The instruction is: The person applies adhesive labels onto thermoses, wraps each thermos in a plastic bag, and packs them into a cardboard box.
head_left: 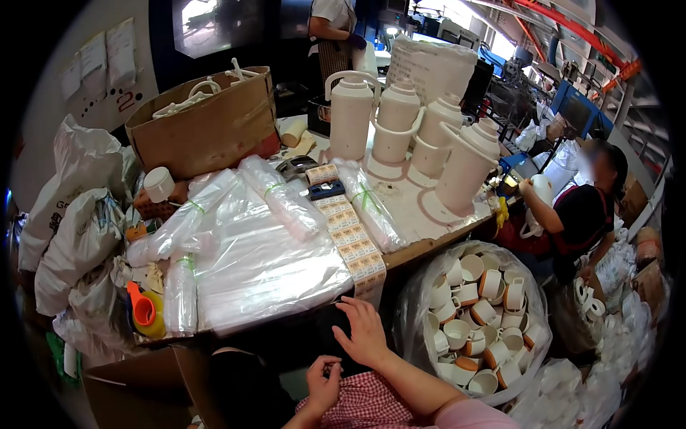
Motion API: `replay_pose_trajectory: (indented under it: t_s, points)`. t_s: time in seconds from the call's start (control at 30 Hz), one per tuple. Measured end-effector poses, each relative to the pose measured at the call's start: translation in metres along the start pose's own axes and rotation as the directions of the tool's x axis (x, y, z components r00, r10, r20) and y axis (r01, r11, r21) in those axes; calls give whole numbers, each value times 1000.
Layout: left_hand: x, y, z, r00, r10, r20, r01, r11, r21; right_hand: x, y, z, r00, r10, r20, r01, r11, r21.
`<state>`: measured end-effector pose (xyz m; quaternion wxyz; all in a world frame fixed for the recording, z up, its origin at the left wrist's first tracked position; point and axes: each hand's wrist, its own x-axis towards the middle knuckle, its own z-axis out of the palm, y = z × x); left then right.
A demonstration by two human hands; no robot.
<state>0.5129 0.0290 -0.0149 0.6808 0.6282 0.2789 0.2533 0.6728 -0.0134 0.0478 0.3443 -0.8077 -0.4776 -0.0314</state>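
Observation:
My left hand (323, 387) rests over the red-and-white checked apron (375, 402), its fingers curled in and nothing showing in them. Just beyond it, to the right, my right hand (363, 331) is held over dark cloth with fingers apart and empty. The near end of a strip of printed labels (357, 250) hangs over the table edge close to my right fingertips. Left of the strip lies a wide stack of clear plastic bags (279, 275), with rolled bag bundles (282, 196) tied in green on top.
Several cream thermos jugs (351, 118) stand at the table's back right. A plastic-lined bin of cups (468, 336) is at my right. A cardboard box (207, 118) and a yellow-orange tape dispenser (146, 311) are on the left. A co-worker (579, 214) holds a white item at right.

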Motion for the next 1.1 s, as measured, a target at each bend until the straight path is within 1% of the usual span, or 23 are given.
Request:
replay_pose_trajectory:
  t_s: [0.03, 0.17, 0.27, 0.33, 0.43, 0.53, 0.6, 0.67, 0.83, 1.0, 1.1]
  points:
    - [0, -1, 0, 1000, -22, 10, 22, 1000, 8, -3, 0, -1, 1000, -18, 7, 18, 1000, -15]
    - [-1, -2, -2, 1000, -3, 26, 2, 1000, 30, -19, -8, -9, 999, -12, 40, 14, 998, -55]
    - [1, -8, -2, 998, -38, 52, 38, 999, -11, -28, -9, -12, 999, -24, 34, 28, 993, -114]
    - [0, -13, 0, 999, 1, 40, -2, 1000, 21, -30, -8, -11, 999, -8, 36, 12, 995, -100]
    - [1, -3, 0, 998, -49, 33, 48, 999, 15, -29, -9, -12, 999, 9, 34, -7, 997, -72]
    - [3, -17, -2, 999, -44, 28, 43, 999, 21, -24, -9, -10, 1000, 3, 26, -1, 998, -56]
    - [4, -8, -2, 999, -41, 29, 40, 999, 26, -21, -9, -9, 999, 7, 32, -5, 999, -53]
    - [4, -3, -2, 998, -61, 24, 61, 998, -5, -22, -10, -8, 1000, 7, 10, -7, 999, -37]
    - [3, -15, -3, 1000, -5, 13, 5, 1000, -14, -23, -9, -7, 1000, 8, 6, -7, 999, -48]
    - [4, -11, -3, 999, -16, 30, 17, 999, -33, -23, -8, -7, 1000, 9, 0, -9, 999, -48]
    - [0, -17, -2, 999, -22, 42, 23, 1000, -13, -27, -6, -8, 1000, 10, 1, -10, 999, -41]
